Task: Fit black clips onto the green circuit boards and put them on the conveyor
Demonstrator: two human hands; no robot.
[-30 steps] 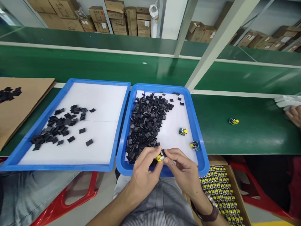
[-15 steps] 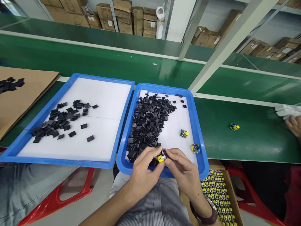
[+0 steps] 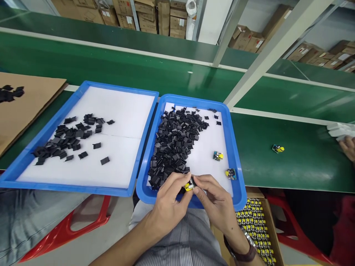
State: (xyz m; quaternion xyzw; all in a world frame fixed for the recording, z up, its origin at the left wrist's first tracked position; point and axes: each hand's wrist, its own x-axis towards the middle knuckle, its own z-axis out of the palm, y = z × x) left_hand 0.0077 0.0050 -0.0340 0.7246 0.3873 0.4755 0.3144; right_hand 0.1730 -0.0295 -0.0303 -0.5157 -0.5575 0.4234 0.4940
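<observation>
Over the near edge of the right blue tray, my left hand (image 3: 172,201) and my right hand (image 3: 215,201) meet fingertip to fingertip. Pinched between them is a small circuit board (image 3: 190,184) with a yellow component on it. A dark piece shows at its right side, by my right fingertips; whether it is a black plastic clip is hard to make out. Just beyond my left fingers spreads a heap of black clips (image 3: 174,144). Two more boards with yellow parts, an upper one (image 3: 217,155) and a lower one (image 3: 230,173), lie at the tray's right side.
A second blue tray (image 3: 111,190) at left holds scattered black clips. Cardboard (image 3: 36,99) with black pieces lies farther left. Another board (image 3: 277,148) sits on the green bench, near another person's hand (image 3: 348,147). A box of boards (image 3: 256,229) stands below right. A slanted post (image 3: 266,55) rises behind the trays.
The camera view has shifted slightly. My hands stay together around the board, which has tilted a little between the fingertips.
</observation>
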